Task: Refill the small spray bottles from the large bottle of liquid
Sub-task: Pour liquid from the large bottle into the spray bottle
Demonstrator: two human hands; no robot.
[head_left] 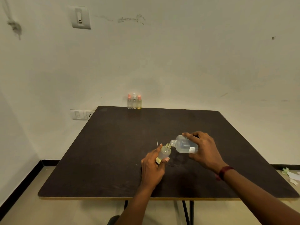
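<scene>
The clear large bottle point(185, 145), uncapped and tipped almost flat, points its neck to 9 o'clock at the open mouth of the frosted small bottle point(164, 153), tilted with yellowish liquid at its base; three capped spray bottles point(134, 102) stand together far off at 12 o'clock.

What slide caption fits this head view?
Right hand tilts the large bottle toward the uncapped small bottle in the left hand.

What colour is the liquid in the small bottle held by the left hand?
The liquid is pale yellow; head view.
</scene>
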